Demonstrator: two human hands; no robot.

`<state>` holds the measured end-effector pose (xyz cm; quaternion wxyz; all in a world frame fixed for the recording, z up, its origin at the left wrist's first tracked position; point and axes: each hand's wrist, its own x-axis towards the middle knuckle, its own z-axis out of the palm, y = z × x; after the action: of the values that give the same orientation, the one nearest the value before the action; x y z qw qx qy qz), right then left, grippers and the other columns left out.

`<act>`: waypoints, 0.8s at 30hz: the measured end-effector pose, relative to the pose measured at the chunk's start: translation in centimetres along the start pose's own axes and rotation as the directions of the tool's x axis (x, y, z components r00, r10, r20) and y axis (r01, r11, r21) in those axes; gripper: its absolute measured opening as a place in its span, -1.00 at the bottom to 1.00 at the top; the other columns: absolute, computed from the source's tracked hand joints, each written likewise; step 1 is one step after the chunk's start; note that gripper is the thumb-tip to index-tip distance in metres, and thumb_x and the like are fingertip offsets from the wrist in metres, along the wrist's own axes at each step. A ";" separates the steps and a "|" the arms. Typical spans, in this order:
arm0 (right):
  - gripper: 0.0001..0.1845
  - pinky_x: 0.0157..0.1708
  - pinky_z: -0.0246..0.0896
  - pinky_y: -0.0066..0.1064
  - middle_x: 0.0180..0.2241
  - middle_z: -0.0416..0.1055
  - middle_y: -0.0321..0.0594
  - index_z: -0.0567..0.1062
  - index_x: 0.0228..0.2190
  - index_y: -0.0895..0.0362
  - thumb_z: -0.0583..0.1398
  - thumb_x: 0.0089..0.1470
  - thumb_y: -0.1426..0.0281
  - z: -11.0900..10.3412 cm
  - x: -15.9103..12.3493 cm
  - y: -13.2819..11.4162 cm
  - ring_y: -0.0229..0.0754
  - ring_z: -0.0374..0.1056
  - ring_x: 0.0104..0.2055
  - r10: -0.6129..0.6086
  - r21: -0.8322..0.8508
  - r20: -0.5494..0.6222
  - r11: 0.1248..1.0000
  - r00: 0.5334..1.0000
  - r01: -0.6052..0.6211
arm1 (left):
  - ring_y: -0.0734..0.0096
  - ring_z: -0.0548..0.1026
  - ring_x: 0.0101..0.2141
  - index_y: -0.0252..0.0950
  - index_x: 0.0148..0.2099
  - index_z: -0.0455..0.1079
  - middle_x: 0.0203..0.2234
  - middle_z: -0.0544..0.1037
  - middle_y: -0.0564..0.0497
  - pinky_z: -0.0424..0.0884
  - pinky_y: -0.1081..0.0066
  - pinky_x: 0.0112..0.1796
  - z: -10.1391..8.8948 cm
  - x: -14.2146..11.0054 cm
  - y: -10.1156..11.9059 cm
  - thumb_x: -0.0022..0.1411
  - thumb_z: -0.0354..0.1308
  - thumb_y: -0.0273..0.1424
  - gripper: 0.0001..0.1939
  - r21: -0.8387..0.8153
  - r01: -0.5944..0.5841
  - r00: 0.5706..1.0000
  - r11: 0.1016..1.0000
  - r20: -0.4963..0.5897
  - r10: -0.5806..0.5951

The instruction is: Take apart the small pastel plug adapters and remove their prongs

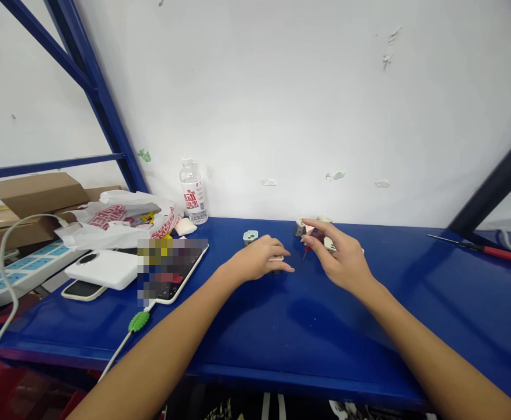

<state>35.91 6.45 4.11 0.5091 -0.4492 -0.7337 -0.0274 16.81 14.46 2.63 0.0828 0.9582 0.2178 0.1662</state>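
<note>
Pinching a small screwdriver with a red collar and dark handle, the right hand has its thumb and fingers closed on it, with the thin tip aimed down at the blue metal counter. The left hand has its fingers curled around a small pale plastic block, mostly hidden under them, so it looks like a light grasp. That block is low over the counter, left of the screwdriver and a bit apart from its tip; can't tell if it's touching the surface.

Just past the left hand there's a pale green octagonal block. A grey-and-cream block sits on the far side of the right hand, plus a couple more pale pieces partly blocked by the fingers.

Farther left it gets messy: a phone with a pixelated screen, a clear bottle with a red-and-white label near the wall, a white plastic bag with red print, a white rounded device over a smaller white-rimmed one, then a white-and-blue power strip and a brown cardboard box. Way over right lies a long screwdriver with a red-and-black handle.
</note>
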 end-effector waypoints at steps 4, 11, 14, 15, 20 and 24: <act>-0.69 -0.30 0.34 -0.40 -0.40 0.48 -0.26 0.44 -0.04 0.08 0.12 0.19 0.32 -0.4 0.1 0.0 -0.21 0.42 -0.38 0.007 -0.021 -0.016 1.000 1.000 -0.007 | 0.33 0.38 -0.16 -0.30 -0.14 0.41 -0.20 0.41 -0.08 0.30 0.36 -0.08 1.0 0.0 1.8 0.35 -0.06 -0.21 -0.69 0.007 -0.002 1.000 1.000 -0.006 0.002; -0.67 -0.44 0.32 -0.43 -0.43 0.45 -0.23 0.46 -0.06 0.10 0.11 0.19 0.24 -1.2 0.5 -0.1 -0.19 0.40 -0.40 0.045 -0.054 -0.100 0.997 0.994 -0.051 | 0.35 0.41 -0.25 -0.29 -0.20 0.33 -0.27 0.38 -0.04 0.34 0.37 -0.15 0.9 0.2 2.6 0.38 -0.14 -0.22 -0.69 0.123 0.018 0.999 0.992 0.038 -0.023; -0.66 -0.51 0.28 -0.44 -0.44 0.44 -0.24 0.47 -0.07 0.10 0.10 0.19 0.22 -1.3 0.6 -0.2 -0.20 0.39 -0.43 0.064 -0.063 -0.100 0.995 0.993 -0.071 | 0.30 0.43 -0.26 -0.29 -0.20 0.32 -0.28 0.38 -0.06 0.36 0.32 -0.19 0.8 0.4 2.8 0.39 -0.18 -0.21 -0.67 0.236 0.067 0.995 0.969 0.058 -0.083; -0.66 -0.50 0.28 -0.44 -0.44 0.44 -0.24 0.48 -0.08 0.10 0.10 0.19 0.21 -1.3 0.6 -0.2 -0.21 0.38 -0.44 0.064 -0.066 -0.099 0.995 0.993 -0.071 | 0.28 0.44 -0.26 -0.30 -0.20 0.31 -0.29 0.38 -0.06 0.37 0.30 -0.20 0.9 0.4 2.9 0.39 -0.19 -0.21 -0.66 0.274 0.083 0.993 0.958 0.062 -0.103; -0.66 -0.49 0.27 -0.46 -0.44 0.43 -0.24 0.49 -0.09 0.11 0.10 0.19 0.21 -1.6 0.7 -0.1 -0.23 0.37 -0.44 0.084 -0.083 -0.111 0.992 0.990 -0.094 | 0.26 0.44 -0.26 -0.29 -0.18 0.30 -0.27 0.38 -0.08 0.38 0.29 -0.23 0.9 0.5 3.0 0.39 -0.24 -0.20 -0.64 0.357 0.097 0.988 0.929 0.079 -0.133; -0.62 -0.52 0.22 -0.46 -0.45 0.42 -0.24 0.49 -0.08 0.10 0.08 0.20 0.17 -2.3 0.9 0.5 -0.24 0.33 -0.48 0.147 -0.109 -0.132 0.981 0.980 -0.162 | 0.22 0.42 -0.24 -0.28 -0.17 0.30 -0.23 0.38 -0.10 0.37 0.29 -0.26 0.6 0.3 3.1 0.33 -0.11 -0.23 -0.74 0.365 0.089 0.986 0.927 0.101 -0.134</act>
<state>37.87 6.14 5.73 0.5262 -0.5320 -0.6608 -0.0589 18.46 11.77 2.86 -0.0708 0.9517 0.2930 0.0589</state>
